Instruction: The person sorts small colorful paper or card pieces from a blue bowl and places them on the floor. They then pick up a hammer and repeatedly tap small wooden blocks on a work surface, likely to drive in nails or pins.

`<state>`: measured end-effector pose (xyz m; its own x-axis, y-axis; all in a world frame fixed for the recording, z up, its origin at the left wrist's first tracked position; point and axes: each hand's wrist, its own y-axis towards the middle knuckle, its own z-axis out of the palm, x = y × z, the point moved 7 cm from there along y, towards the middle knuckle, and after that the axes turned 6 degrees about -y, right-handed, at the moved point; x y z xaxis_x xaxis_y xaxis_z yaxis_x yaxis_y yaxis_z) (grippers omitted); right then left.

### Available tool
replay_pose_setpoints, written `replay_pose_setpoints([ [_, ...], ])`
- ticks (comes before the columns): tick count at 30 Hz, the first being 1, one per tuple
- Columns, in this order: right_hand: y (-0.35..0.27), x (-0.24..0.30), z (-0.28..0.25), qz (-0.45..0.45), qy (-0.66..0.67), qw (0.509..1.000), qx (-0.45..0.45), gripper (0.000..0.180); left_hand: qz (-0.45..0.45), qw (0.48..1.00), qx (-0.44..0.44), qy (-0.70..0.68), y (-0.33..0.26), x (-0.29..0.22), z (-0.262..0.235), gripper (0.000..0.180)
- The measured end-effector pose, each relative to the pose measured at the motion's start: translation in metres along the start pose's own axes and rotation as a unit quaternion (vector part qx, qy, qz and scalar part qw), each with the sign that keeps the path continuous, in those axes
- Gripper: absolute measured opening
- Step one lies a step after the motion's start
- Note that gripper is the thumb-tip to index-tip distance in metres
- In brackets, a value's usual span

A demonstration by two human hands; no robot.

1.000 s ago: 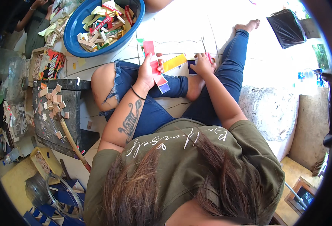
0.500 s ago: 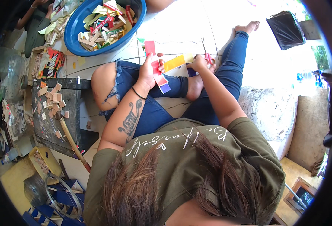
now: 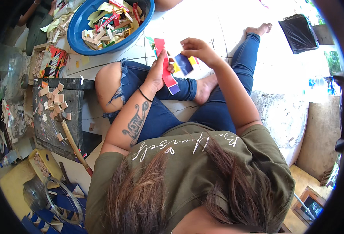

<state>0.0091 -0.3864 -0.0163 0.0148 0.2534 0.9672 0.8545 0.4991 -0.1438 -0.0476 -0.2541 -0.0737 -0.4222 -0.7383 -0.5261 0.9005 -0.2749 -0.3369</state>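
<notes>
A home craft workspace set up on a white tiled floor, where a person sits cross-legged. A blue basin holds coloured paper and card offcuts; a dark slab carries small wooden blocks; heaps of scraps, a black bag and rough walls surround it

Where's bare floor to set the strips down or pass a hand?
Bare white tile floor lies between the blue basin and the black bag, beyond the right hand. Crowded: the dark board left of the knee, strewn with wood bits.
</notes>
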Motion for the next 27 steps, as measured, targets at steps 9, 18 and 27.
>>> replay_pose_setpoints([
  [9,0.032,-0.013,0.011,-0.116,-0.273,0.946,-0.133,0.045,0.125,0.99,-0.061,-0.03,-0.004,-0.028,-0.014,0.036],
  [18,-0.024,-0.135,-0.016,0.166,-0.51,0.844,0.0,0.065,-0.044,0.987,0.053,-0.148,-0.002,-0.015,-0.005,0.037],
  [27,-0.029,-0.149,-0.014,0.126,-0.444,0.884,-0.074,0.042,-0.044,0.986,0.058,-0.148,-0.003,-0.012,0.0,0.04],
])
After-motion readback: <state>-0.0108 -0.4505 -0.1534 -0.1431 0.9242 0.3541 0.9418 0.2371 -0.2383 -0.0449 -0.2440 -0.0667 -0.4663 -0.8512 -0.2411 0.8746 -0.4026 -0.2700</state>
